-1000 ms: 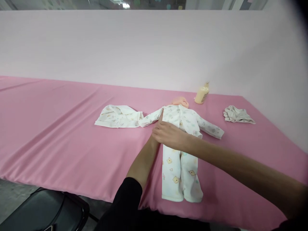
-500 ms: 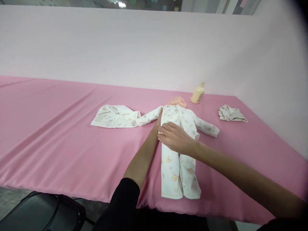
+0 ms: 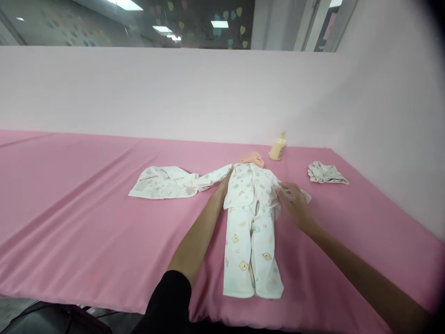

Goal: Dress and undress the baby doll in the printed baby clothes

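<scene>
A doll point(image 3: 253, 158) lies on its back, dressed in a white printed baby shirt point(image 3: 239, 185) and white trousers point(image 3: 239, 250) with bear faces. Its head points away from me. My left hand point(image 3: 225, 182) lies edge-on along the shirt's left side, below the sleeve, its visible fingers stretched out and partly hidden by the cloth. At the other side, my right hand point(image 3: 294, 202) has thumb and fingertips together on the shirt's edge, covering much of the right sleeve. The shirt fronts meet down the middle; the trouser legs lie straight toward me.
Left of the doll, another white printed garment point(image 3: 163, 183) touches the sleeve end. A pale yellow pump bottle point(image 3: 278, 147) stands behind the doll. A crumpled white cloth point(image 3: 327, 173) lies at the right. Pink sheeting point(image 3: 86, 232) covers the table; a white wall point(image 3: 156, 93) rises behind.
My right hand has let go of the shirt's left edge and moved right to its other side. The shirt front lies flatter. My left hand stays in place; the view has tilted up.
</scene>
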Demonstrator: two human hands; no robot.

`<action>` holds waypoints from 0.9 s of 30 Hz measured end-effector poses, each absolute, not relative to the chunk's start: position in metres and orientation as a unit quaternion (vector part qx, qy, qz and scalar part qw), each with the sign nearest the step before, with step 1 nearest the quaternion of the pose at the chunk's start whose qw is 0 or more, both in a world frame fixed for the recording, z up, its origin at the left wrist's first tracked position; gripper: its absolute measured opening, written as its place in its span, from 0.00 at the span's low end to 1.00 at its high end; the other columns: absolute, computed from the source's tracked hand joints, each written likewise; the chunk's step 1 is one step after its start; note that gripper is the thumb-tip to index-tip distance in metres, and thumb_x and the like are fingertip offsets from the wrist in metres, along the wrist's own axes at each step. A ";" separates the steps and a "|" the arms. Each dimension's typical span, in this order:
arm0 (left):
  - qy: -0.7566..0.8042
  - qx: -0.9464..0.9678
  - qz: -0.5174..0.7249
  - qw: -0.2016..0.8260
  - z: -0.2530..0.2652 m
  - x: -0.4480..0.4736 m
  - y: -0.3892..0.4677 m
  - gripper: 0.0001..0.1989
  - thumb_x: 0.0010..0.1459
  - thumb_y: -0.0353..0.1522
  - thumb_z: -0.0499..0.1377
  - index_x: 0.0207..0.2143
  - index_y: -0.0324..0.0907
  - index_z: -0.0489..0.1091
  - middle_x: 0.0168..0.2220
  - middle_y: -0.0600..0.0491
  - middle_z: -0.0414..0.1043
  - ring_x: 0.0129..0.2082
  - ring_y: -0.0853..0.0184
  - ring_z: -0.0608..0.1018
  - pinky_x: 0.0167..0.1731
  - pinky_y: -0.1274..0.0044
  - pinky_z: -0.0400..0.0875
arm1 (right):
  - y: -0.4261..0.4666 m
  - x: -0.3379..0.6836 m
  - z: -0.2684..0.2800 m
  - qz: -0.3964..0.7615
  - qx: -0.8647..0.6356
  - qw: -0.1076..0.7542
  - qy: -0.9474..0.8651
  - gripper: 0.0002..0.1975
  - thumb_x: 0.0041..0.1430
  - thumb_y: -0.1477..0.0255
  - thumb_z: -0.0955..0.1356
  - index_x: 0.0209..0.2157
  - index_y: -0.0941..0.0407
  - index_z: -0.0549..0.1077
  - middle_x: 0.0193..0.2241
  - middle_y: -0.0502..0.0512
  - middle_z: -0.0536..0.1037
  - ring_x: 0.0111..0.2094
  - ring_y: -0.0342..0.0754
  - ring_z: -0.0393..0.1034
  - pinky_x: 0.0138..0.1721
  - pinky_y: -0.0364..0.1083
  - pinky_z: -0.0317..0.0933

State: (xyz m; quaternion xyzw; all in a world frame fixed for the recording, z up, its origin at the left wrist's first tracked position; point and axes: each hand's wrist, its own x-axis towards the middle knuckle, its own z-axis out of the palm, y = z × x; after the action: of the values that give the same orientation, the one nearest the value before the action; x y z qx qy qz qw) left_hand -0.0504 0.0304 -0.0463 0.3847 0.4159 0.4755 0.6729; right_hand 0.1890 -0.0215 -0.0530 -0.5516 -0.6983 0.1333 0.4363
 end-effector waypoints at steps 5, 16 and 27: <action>0.417 0.384 0.454 0.687 -0.049 -0.058 0.019 0.31 0.58 0.54 0.55 0.51 0.39 0.72 0.48 0.45 0.76 0.52 0.57 0.75 0.56 0.67 0.69 | -0.020 0.166 -0.062 0.177 -0.508 0.404 -0.740 0.30 0.66 0.53 0.60 0.63 0.56 0.62 0.64 0.63 0.62 0.66 0.55 0.54 0.64 0.58 0.52; 0.468 0.429 0.449 0.629 -0.046 -0.052 -0.064 0.35 0.58 0.56 0.52 0.64 0.52 0.57 0.64 0.52 0.61 0.60 0.60 0.70 0.58 0.68 0.68 | -0.046 0.139 -0.075 0.332 -0.521 0.394 -0.680 0.38 0.67 0.50 0.55 0.70 0.52 0.43 0.71 0.51 0.36 0.71 0.52 0.29 0.70 0.59 0.37; 0.612 0.670 0.338 0.250 -0.008 -0.072 -0.043 0.26 0.60 0.48 0.54 0.54 0.45 0.68 0.60 0.46 0.64 0.62 0.54 0.63 0.59 0.67 0.61 | 0.015 0.143 -0.017 0.142 -0.544 0.375 -0.737 0.20 0.64 0.57 0.61 0.44 0.58 0.73 0.48 0.62 0.75 0.51 0.54 0.69 0.53 0.52 0.62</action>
State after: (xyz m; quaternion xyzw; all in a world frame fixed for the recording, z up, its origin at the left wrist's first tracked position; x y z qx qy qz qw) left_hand -0.0722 -0.0433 -0.0084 0.6701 0.6117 0.3381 0.2501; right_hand 0.1434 0.0147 -0.0174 -0.5439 -0.7373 0.1424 0.3747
